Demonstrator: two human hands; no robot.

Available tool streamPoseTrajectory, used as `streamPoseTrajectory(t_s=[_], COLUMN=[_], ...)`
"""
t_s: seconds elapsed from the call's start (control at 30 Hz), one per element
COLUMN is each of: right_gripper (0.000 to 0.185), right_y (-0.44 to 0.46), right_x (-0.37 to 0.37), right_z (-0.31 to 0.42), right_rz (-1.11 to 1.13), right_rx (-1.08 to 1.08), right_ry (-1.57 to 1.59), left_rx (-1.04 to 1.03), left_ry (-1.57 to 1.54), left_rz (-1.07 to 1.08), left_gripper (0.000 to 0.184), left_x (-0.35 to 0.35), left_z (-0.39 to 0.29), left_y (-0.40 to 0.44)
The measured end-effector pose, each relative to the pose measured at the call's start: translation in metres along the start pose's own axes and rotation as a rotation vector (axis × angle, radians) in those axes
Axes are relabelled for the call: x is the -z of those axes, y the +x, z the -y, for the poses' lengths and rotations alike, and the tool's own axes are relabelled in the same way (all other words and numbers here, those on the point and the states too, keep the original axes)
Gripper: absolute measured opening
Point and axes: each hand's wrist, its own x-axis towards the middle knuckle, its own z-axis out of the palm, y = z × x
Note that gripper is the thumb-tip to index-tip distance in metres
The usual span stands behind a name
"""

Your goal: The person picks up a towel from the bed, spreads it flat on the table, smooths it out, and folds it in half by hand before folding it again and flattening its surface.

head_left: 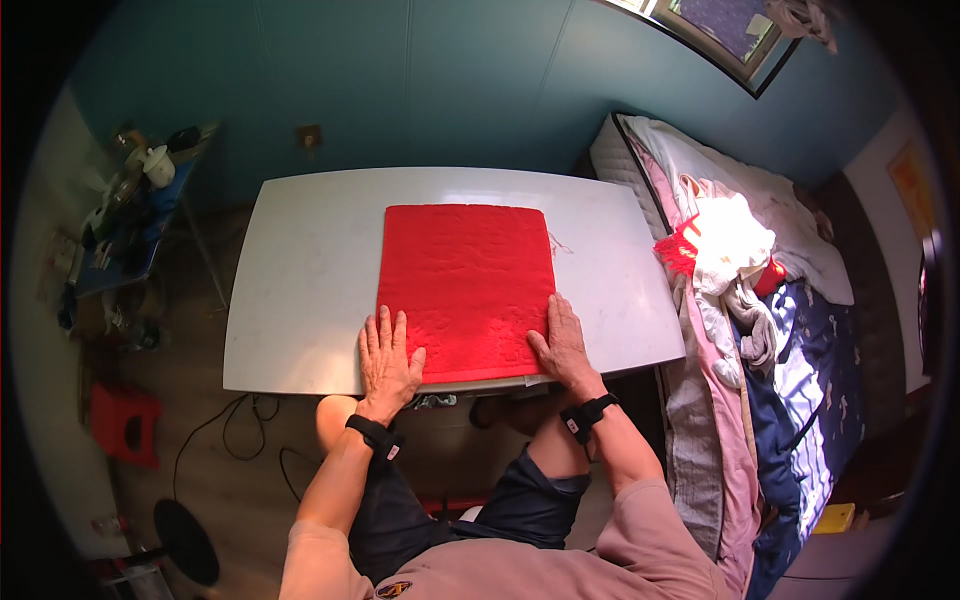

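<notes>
A red towel-like cloth point(467, 270), folded into a neat rectangle, lies flat on the white table point(300, 270). Its lower part shows slight wrinkles and a raised texture. My left hand point(388, 360) rests palm down at the cloth's near left corner, fingers spread, with the thumb on the red fabric. At the near right edge my right hand point(563, 348) lies flat, thumb on the cloth and fingers pointing away from me along its side. Neither hand grips the fabric. Some pale loose threads point(560, 245) lie just right of the cloth.
On the right stands a bed point(700, 450) heaped with clothes point(735, 245) and bedding. A cluttered blue side table point(170, 195) is at the left, with a red stool point(125, 425) and black cables point(235, 405) on the floor. A teal wall point(450, 90) rises behind the table.
</notes>
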Motion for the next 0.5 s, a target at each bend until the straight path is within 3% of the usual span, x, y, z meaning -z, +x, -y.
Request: streamPoseTrajectory(t_s=[0.27,0.43,0.5], right_gripper=[0.076,0.075,0.075], right_y=[-0.001,0.010,0.026], right_x=[0.002,0.022,0.015], right_z=[-0.010,0.013,0.024], right_rz=[0.101,0.205,0.124], right_rx=[0.016,-0.095,-0.015], right_ry=[-0.175,-0.201,-0.182], left_rx=[-0.015,0.060,-0.052], left_ry=[0.017,-0.044,-0.013], left_rz=[0.012,0.108,0.031], left_gripper=[0.074,0.075,0.075], left_x=[0.000,0.016,0.021], left_z=[-0.007,-0.015,-0.017], left_y=[-0.006,0.007,0.032])
